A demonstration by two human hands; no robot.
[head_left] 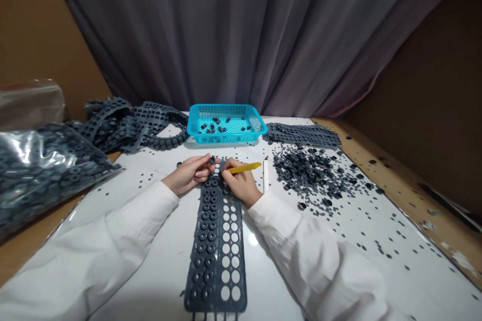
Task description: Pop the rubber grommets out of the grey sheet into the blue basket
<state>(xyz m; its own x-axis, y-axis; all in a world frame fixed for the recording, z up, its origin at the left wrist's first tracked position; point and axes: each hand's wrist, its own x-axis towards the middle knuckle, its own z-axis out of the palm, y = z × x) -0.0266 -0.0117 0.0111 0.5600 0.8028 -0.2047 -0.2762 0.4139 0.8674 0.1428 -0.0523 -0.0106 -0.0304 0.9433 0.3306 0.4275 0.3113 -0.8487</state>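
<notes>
A long dark rubber sheet (218, 261) lies lengthwise on the white table before me. Ring-shaped rubber pieces fill its left columns, while open round holes run down the right ones. At its far end, my left hand (190, 174) pinches a small black rubber piece (212, 160) between thumb and finger. My right hand (241, 183) is closed around a slim yellow-handled tool (246, 167), resting over the sheet's far right part. The tool's working tip is hidden by the fingers.
A turquoise basket (227, 138) with several black pieces stands at the back. To its right lie stacked rubber strips (303, 134), with a heap of black bits (309, 170) nearer. Punched sheets (124, 123) and a filled plastic bag (45, 170) sit left. A white stick (265, 175) lies beside my right hand.
</notes>
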